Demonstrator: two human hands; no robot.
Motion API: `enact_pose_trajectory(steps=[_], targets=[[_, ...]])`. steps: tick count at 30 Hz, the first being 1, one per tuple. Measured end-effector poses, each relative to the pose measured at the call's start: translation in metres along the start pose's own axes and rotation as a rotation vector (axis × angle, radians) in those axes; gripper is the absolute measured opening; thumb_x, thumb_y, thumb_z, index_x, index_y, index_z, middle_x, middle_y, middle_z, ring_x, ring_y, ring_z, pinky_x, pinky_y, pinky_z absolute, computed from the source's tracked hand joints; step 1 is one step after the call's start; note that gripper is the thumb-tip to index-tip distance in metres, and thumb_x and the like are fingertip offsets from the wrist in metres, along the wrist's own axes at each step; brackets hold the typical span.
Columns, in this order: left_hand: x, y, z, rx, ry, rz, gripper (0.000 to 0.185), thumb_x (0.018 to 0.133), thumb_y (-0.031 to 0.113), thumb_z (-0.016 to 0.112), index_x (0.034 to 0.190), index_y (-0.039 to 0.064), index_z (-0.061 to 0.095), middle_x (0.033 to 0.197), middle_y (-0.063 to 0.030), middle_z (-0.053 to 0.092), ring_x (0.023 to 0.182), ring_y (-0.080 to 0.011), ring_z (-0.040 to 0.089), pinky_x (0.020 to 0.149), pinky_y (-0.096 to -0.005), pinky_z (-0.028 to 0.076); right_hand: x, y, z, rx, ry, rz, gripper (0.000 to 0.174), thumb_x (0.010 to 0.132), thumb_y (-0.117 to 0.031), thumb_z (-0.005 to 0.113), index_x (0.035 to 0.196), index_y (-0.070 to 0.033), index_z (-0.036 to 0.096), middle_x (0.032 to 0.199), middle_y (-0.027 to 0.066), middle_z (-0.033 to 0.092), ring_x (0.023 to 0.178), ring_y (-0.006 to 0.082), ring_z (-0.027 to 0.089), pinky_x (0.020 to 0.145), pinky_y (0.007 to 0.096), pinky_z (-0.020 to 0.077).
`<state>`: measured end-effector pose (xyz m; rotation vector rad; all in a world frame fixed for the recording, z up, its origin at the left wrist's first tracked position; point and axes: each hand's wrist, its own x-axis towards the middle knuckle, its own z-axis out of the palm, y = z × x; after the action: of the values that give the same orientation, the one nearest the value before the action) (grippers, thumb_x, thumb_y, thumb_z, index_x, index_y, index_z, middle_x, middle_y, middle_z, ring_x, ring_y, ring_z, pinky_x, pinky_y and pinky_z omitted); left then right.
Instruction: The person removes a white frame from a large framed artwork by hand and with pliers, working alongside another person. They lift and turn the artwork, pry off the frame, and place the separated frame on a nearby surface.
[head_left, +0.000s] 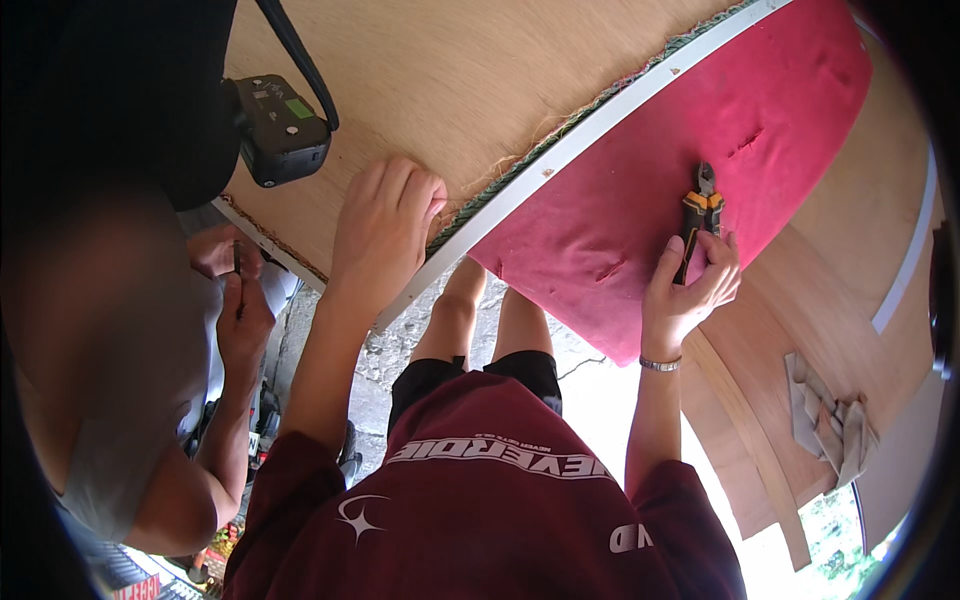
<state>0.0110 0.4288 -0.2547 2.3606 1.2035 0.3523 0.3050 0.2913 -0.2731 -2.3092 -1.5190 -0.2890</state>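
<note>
My right hand (694, 281) holds diagonal cutting pliers (702, 199) with black and orange handles, jaws pointing away from me, over a torn red fabric or vinyl covering (600, 202). My left hand (394, 217) rests on a plywood panel (450, 67), its fingers curled by the panel's edge, near loose pale threads. Whether it pinches a thread is hard to see. Between plywood and red covering runs a white strip (577, 154), with a frayed green woven edging (555, 135) along it.
At the left another person's hands (244, 292) hold a thin dark tool. A black device with a strap (281, 131) is above the panel. On the right lie wooden boards (750, 435) and a crumpled grey cloth (829, 420). Rough concrete floor (375, 360) shows below.
</note>
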Motion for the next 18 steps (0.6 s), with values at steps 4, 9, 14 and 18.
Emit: enact_pose_trajectory(steps=[4, 9, 14, 18], targets=[[-0.012, 0.008, -0.004, -0.224, 0.083, -0.158, 0.008, 0.089, 0.003, 0.064, 0.090, 0.003, 0.056, 0.089, -0.0114, 0.058, 0.084, -0.0336, 0.057, 0.076, -0.0424, 0.046, 0.019, -0.027, -0.001, 0.348, -0.025, -0.115, 0.018, 0.081, -0.002, 0.071, 0.099, -0.005, 0.067, 0.095, 0.0069, 0.064, 0.093, 0.0263, 0.059, 0.087, 0.0402, 0.0412], [-0.031, 0.027, -0.028, -0.280, 0.120, -0.308, 0.012, 0.093, -0.001, 0.060, 0.103, 0.001, 0.065, 0.087, -0.0135, 0.062, 0.081, -0.0302, 0.060, 0.074, -0.0356, 0.048, 0.059, -0.106, 0.013, 0.560, -0.203, -0.300, 0.022, 0.076, -0.002, 0.077, 0.096, -0.009, 0.072, 0.093, 0.0060, 0.063, 0.087, 0.0257, 0.057, 0.078, 0.0377, 0.0415], [-0.055, 0.038, -0.054, -0.228, 0.276, -0.318, 0.018, 0.095, -0.001, 0.058, 0.111, 0.000, 0.066, 0.088, -0.0120, 0.062, 0.080, -0.0216, 0.061, 0.073, -0.0311, 0.048, 0.072, -0.151, 0.025, 0.208, -0.356, -0.362, 0.006, 0.080, -0.011, 0.065, 0.085, -0.008, 0.063, 0.085, 0.0059, 0.054, 0.087, 0.0242, 0.054, 0.074, 0.0367, 0.0405], [-0.088, 0.051, -0.056, -0.727, 0.353, -0.491, 0.013, 0.097, 0.008, 0.061, 0.107, -0.001, 0.061, 0.094, -0.0119, 0.062, 0.081, -0.0185, 0.061, 0.073, -0.0295, 0.049, 0.061, -0.163, 0.028, 0.062, -0.391, -0.347, 0.008, 0.078, -0.013, 0.061, 0.083, -0.006, 0.061, 0.086, 0.0077, 0.053, 0.089, 0.0240, 0.052, 0.075, 0.0352, 0.0398]])
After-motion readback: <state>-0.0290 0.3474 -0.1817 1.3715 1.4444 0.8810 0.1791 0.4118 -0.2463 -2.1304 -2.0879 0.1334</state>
